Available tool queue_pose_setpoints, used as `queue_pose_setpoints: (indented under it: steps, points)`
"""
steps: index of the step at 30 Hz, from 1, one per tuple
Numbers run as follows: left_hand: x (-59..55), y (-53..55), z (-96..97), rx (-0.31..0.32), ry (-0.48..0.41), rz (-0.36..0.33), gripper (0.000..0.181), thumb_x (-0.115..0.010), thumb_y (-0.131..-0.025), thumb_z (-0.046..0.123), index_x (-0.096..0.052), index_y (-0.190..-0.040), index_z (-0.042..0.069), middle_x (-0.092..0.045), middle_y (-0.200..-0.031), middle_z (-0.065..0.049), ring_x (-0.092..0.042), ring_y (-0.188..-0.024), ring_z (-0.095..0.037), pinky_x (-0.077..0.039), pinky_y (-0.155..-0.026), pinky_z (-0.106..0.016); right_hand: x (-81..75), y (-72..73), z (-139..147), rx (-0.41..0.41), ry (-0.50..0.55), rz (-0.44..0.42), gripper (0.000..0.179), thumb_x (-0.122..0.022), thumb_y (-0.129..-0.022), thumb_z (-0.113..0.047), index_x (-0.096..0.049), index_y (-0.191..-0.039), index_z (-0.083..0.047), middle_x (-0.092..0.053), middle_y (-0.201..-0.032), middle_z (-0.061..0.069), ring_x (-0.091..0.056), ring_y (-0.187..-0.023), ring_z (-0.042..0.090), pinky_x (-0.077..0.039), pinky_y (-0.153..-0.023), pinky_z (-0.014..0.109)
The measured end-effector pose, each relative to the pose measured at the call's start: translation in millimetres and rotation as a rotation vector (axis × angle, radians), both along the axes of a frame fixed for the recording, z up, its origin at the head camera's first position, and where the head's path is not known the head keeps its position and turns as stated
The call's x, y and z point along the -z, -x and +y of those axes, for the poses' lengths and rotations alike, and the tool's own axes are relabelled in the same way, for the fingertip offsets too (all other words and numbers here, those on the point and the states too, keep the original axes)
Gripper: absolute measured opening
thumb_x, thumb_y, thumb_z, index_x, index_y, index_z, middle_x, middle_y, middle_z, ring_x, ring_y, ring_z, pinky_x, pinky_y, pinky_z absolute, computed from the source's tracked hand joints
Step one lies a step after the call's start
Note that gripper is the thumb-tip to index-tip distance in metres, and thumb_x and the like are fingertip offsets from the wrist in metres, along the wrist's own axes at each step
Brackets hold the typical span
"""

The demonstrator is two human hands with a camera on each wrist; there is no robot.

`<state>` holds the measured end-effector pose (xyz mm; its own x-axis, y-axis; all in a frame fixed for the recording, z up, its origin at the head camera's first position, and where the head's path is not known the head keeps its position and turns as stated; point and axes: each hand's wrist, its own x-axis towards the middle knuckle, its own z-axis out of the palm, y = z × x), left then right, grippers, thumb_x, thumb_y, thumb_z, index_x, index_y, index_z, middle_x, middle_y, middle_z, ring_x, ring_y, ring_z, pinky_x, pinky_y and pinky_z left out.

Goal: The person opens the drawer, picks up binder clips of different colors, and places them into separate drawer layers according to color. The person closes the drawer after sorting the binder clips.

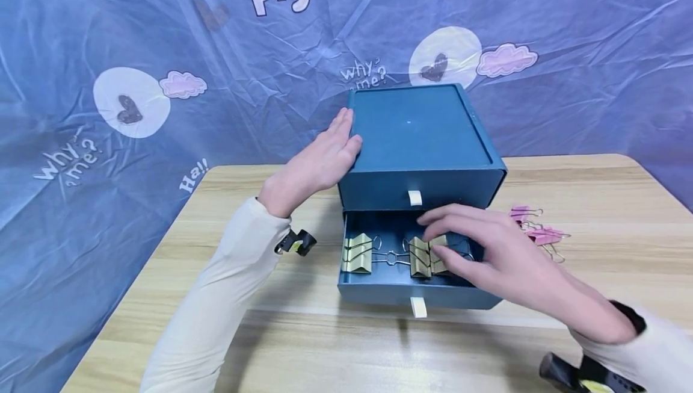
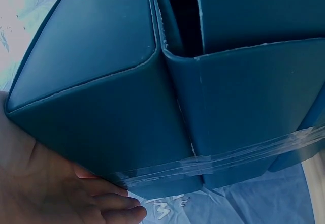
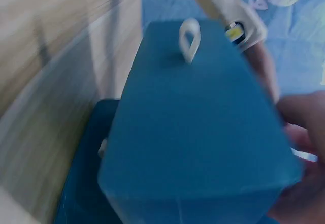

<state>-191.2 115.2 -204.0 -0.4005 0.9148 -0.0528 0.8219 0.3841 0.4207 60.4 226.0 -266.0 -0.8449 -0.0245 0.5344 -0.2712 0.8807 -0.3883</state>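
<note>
A blue two-drawer box [image 1: 419, 125] stands on the table, its lower drawer [image 1: 379, 293] pulled out. Gold binder clips [image 1: 358, 254] with silver wire handles lie in that drawer. My left hand [image 1: 319, 161] rests with extended fingers along the left top edge of the box; the left wrist view shows this hand [image 2: 61, 183] against the side wall. Over the right part of the open drawer is my right hand [image 1: 492, 248], thumb and fingers bent and spread apart, thumb tip overlapping the rightmost gold clip. Behind this hand the drawer's right end is hidden.
Pink binder clips [image 1: 544, 235] lie on the wooden table [image 1: 590, 200] to the right of the box. White pull tabs [image 1: 414, 198] stick out from both drawer fronts. A blue printed cloth [image 1: 303, 50] hangs behind. Clear tape [image 2: 244, 153] runs across the box side.
</note>
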Motion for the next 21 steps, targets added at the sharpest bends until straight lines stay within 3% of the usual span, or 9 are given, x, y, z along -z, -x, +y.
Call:
queue_pose_setpoints:
  steps: [2,6,11,14,16,18,21]
  points:
    - [-1.2,-0.6,-0.7,0.002,-0.003,-0.001,0.060,-0.019,-0.105,0.031,0.002,-0.154,0.002,0.007,-0.162,-0.011,0.008,-0.148,-0.018,-0.005,-0.121,-0.036,-0.7,-10.4,-8.0,0.004,0.048,0.094,0.034,-0.072,-0.077,0.003,-0.069,-0.098,-0.024,-0.067,-0.107,-0.008,-0.062,-0.099,0.006,-0.044,-0.085,0.011]
    - [-2.1,-0.8,-1.7,-0.006,-0.006,-0.003,0.060,-0.019,-0.105,0.030,0.003,-0.154,0.003,0.007,-0.162,-0.011,0.008,-0.148,-0.018,-0.005,-0.121,-0.036,10.5,-24.6,-29.5,-0.089,0.158,0.264,0.021,-0.068,-0.082,0.002,-0.071,-0.096,-0.013,-0.067,-0.097,0.000,-0.061,-0.092,0.007,-0.045,-0.086,0.013]
    - [-1.6,-2.0,-0.4,-0.011,-0.001,-0.012,0.060,-0.019,-0.105,0.031,0.002,-0.154,0.003,0.007,-0.162,-0.011,0.008,-0.148,-0.019,-0.004,-0.121,-0.035,30.2,-39.9,-55.4,-0.125,0.261,0.312,0.019,-0.067,-0.083,0.005,-0.070,-0.097,-0.008,-0.067,-0.095,0.003,-0.061,-0.090,0.010,-0.048,-0.085,0.014]
    - [-1.3,-2.6,0.2,-0.010,0.001,-0.013,0.060,-0.019,-0.105,0.031,0.002,-0.154,0.003,0.007,-0.162,-0.011,0.008,-0.148,-0.019,-0.004,-0.121,-0.034,38.1,-48.5,-61.2,-0.063,0.307,0.205,0.031,-0.068,-0.080,0.008,-0.070,-0.100,-0.016,-0.068,-0.094,-0.005,-0.062,-0.085,0.007,-0.049,-0.078,0.013]
    - [-1.4,-3.0,-0.1,-0.015,0.002,-0.011,0.060,-0.019,-0.105,0.031,0.002,-0.154,0.003,0.007,-0.162,-0.010,0.008,-0.148,-0.019,-0.004,-0.121,-0.034,45.0,-50.8,-59.9,-0.100,0.405,0.034,0.032,-0.066,-0.083,0.007,-0.069,-0.103,-0.018,-0.068,-0.094,-0.007,-0.063,-0.082,0.007,-0.051,-0.074,0.015]
    - [-1.7,-3.5,-0.6,-0.019,0.003,-0.010,0.060,-0.019,-0.105,0.031,0.002,-0.154,0.003,0.007,-0.162,-0.010,0.008,-0.148,-0.019,-0.003,-0.121,-0.034,52.9,-49.8,-57.0,-0.201,0.612,-0.206,0.026,-0.059,-0.090,0.004,-0.068,-0.106,-0.015,-0.070,-0.095,-0.002,-0.065,-0.083,0.010,-0.053,-0.075,0.019]
    - [-2.0,-4.1,-0.1,-0.019,0.003,-0.004,0.060,-0.019,-0.105,0.031,0.002,-0.154,0.003,0.007,-0.162,-0.010,0.008,-0.148,-0.019,-0.003,-0.121,-0.034,66.1,-44.3,-51.7,-0.398,1.001,-0.488,0.021,-0.045,-0.099,0.001,-0.063,-0.110,0.004,-0.068,-0.099,0.016,-0.067,-0.085,0.017,-0.057,-0.078,0.030]
